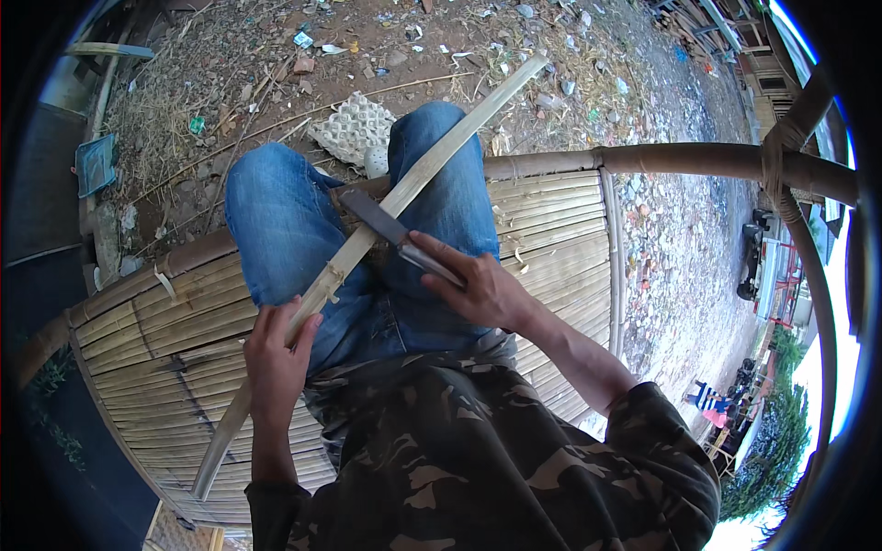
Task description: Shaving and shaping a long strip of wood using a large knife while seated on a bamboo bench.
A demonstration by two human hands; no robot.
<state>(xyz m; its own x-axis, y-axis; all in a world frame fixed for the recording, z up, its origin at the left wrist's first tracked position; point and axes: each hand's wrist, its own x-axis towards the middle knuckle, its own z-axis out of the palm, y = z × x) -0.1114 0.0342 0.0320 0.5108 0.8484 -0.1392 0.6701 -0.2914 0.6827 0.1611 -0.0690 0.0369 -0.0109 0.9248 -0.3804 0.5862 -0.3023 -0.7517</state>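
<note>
A long, pale bamboo strip (439,156) lies slantwise across my lap, its far end up at the right and its near end down at the left. My left hand (278,344) is closed round the strip's lower half, thumb on top. My right hand (478,285) grips the handle of a knife (375,217) with a broad, dark blade. The blade lies across the strip between my knees and touches it or sits just over it. Curled shavings (328,280) stand on the strip between the knife and my left hand.
I sit on a bamboo slat bench (165,340) edged by a thick bamboo pole (661,159). Beyond my knees, an egg tray (353,129) rests on littered ground. A blue plastic crate (96,165) is at the left. A parked vehicle (770,266) and people stand far right.
</note>
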